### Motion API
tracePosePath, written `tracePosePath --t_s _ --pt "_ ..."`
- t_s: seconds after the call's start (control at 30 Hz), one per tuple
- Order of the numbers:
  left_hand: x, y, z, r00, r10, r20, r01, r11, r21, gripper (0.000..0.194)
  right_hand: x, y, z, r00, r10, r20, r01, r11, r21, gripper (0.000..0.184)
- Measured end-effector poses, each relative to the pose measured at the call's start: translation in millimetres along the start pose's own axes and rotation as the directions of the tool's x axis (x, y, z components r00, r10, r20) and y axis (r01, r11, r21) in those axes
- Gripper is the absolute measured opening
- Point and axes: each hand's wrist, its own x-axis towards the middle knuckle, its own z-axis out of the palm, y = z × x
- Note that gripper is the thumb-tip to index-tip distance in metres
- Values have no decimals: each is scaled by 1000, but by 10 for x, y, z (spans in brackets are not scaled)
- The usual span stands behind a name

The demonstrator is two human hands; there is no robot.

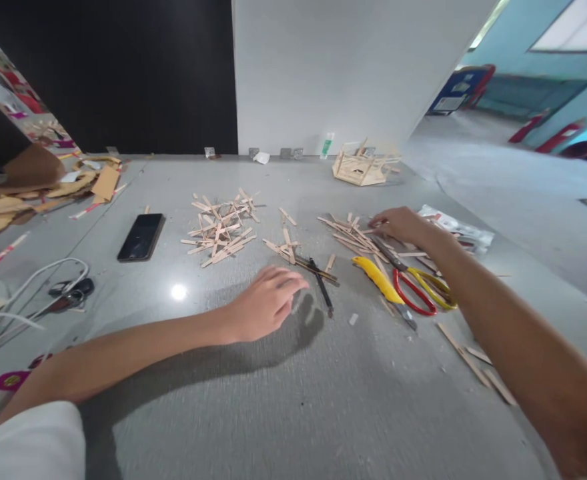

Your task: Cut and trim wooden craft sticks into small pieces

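My left hand (268, 303) hovers over the grey table, fingers loosely bent with a gap above the thumb, and nothing shows in it. Just beyond its fingertips lie a black pen-like tool (321, 287) and a few dark and pale sticks. My right hand (397, 225) reaches to a pile of wooden craft sticks (351, 235); its fingertips are closed at the end of a stick, partly hidden. Below that hand are scissors (413, 293) with red and yellow handles and a yellow-handled cutter (378, 278). Another heap of craft sticks (221, 227) lies beyond my left hand.
A phone (141, 237), keys (72, 292) and a white cable (48, 267) lie at left, with cardboard scraps (104, 185) behind. A small stick-built frame (361, 167) and a glue bottle (326, 145) stand near the back panel. A plastic packet (461, 230) lies at right.
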Motion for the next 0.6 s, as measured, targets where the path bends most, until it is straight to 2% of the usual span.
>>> tracePosePath --t_s 0.1,0.17,0.27,0.37,0.43,0.5,0.57,0.6 --pt "-23 -33 26 1000 -24 16 24 1000 -5 31 -73 -35 -33 995 8 99 -7 1000 -10 35" --pt "-35 -44 33 999 -26 29 26 1000 3 31 -146 -99 -46 995 39 88 -37 999 -20 35" --pt "-43 -37 -14 998 -51 36 50 999 18 31 -286 -222 -100 994 112 -11 -112 994 -6 37" --pt "-28 -24 -110 991 -134 11 134 990 47 32 -497 -410 -191 979 134 -153 -128 990 52 28" --pt "-8 -19 -161 982 -187 -14 187 980 67 30 -709 -599 -240 971 90 -223 -72 994 86 27" --pt "3 3 -175 973 -229 -31 231 969 92 28 -990 -839 -258 973 9 -232 23 991 135 22" --pt "-24 79 -143 966 -259 -15 258 955 143 25 -1321 -1103 -237 973 -189 -130 223 913 342 19" --pt "-57 143 -112 965 -262 16 255 950 182 24 -1494 -1233 -212 959 -271 -76 277 856 438 17"
